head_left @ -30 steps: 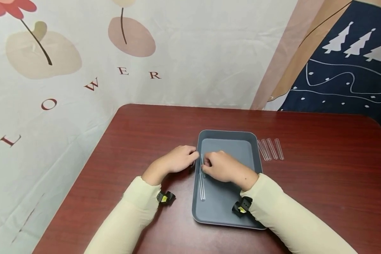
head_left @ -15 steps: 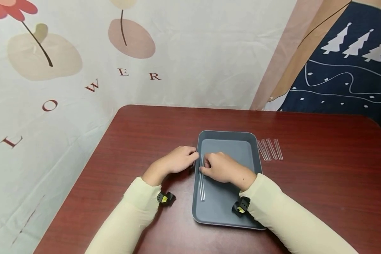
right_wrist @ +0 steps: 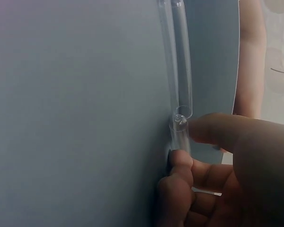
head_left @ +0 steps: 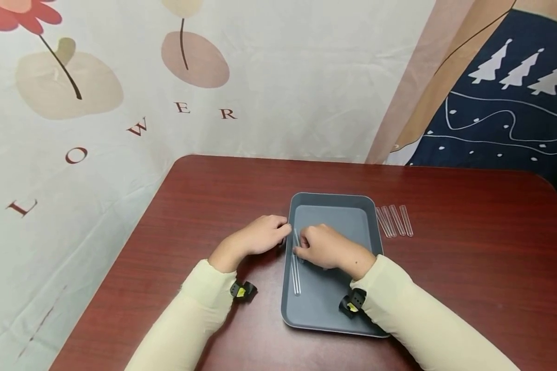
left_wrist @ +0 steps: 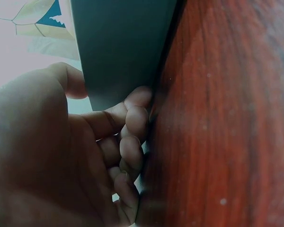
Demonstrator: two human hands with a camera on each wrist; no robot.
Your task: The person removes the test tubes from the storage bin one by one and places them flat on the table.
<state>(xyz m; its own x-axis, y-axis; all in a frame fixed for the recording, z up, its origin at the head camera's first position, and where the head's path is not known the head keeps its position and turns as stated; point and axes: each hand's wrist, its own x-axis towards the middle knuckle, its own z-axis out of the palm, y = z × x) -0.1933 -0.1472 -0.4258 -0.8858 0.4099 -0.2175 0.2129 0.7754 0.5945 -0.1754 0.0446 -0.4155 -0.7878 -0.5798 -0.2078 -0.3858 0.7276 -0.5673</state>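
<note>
My left hand (head_left: 262, 234) is at the left side of a grey tray (head_left: 338, 216). Its thumb lies on the rim and its curled fingers touch the outer wall, as the left wrist view shows. Inside the tray, my right hand (head_left: 329, 246) pinches a clear test tube (right_wrist: 181, 137) between thumb and forefinger, by the left wall. More clear tubing (head_left: 296, 278) lies along that wall toward the front; in the right wrist view its open mouth (right_wrist: 183, 112) meets the held tube's end. Whether one end sits inside the other I cannot tell.
Several clear test tubes (head_left: 394, 221) lie side by side on the table, just right of the tray. The reddish-brown wooden table (head_left: 469, 247) extends around the tray. Behind it hangs a printed cloth (head_left: 306, 77). Each wrist wears a small black camera (head_left: 243, 291).
The right hand has shifted only slightly at the left wall, with the test tube in its fingers. The left hand stays at the tray's rim. The head view has tilted a little.
</note>
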